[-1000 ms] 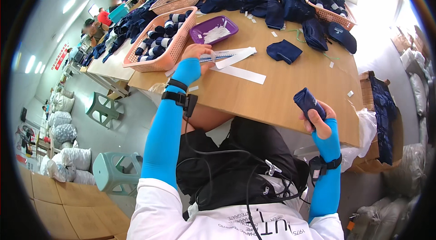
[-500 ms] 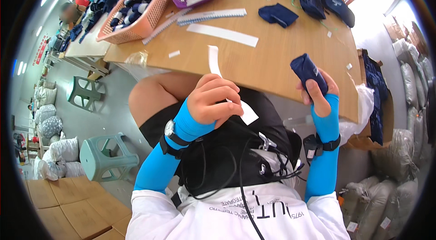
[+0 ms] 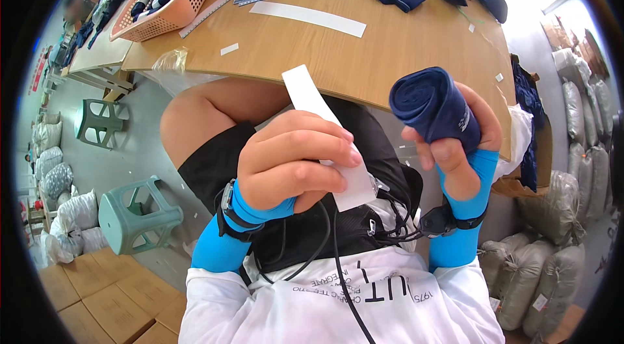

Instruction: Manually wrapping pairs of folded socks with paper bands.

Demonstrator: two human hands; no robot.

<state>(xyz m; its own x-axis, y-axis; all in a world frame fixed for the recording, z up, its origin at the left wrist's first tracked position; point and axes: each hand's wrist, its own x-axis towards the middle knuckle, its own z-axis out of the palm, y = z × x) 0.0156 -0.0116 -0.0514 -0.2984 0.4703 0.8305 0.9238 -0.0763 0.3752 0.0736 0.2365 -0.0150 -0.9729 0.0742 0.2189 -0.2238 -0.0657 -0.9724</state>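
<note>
Wooden table (image 3: 422, 41) spread across the front; | orange basket (image 3: 188, 9) up on its left; | navy cloth roll (image 3: 429, 106) raised by the near edge, right hand (image 3: 460, 172) curled round it; | white paper strip (image 3: 314, 98) slanting above the lap, left hand (image 3: 289, 162) pinching it, fingers nearly together

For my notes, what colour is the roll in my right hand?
The roll is navy blue, showing best in the head view.

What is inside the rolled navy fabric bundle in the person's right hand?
At the facing end of the bundle, coiled layers of navy cloth show. Anything deeper is covered, and the right hand hides part of its side.
</note>
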